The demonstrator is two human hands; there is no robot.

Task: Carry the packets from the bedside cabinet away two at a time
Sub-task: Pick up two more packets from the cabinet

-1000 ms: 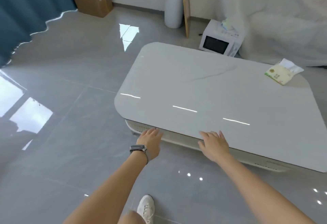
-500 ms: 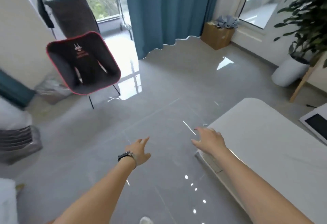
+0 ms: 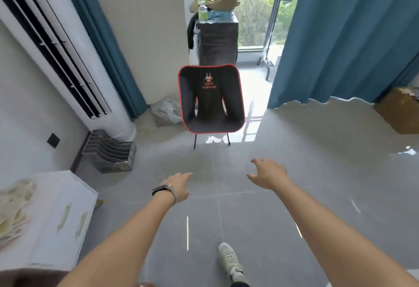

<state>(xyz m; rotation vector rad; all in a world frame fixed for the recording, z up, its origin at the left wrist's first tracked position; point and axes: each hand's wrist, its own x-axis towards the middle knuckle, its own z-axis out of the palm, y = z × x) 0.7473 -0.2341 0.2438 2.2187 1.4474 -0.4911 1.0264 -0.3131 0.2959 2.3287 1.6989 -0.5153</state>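
Note:
A white bedside cabinet (image 3: 68, 209) stands at the lower left, blurred by motion. Pale greenish packets (image 3: 13, 214) lie in a pile on its top at the frame's left edge. My left hand (image 3: 179, 186), with a watch on the wrist, reaches forward over the grey floor, fingers relaxed and empty. My right hand (image 3: 268, 173) is stretched out beside it with spread fingers, also holding nothing. Both hands are well to the right of the cabinet.
A black folding chair (image 3: 210, 101) with red trim stands ahead on the tiled floor. A tall white air conditioner (image 3: 56, 55) and a grey wire rack (image 3: 111, 153) are at the left. Blue curtains (image 3: 344, 37) flank the window. A cardboard box (image 3: 401, 110) sits far right.
The view has swung left, away from the white table to the chair and the cabinet. Both hands left the table edge and now hang empty over the floor.

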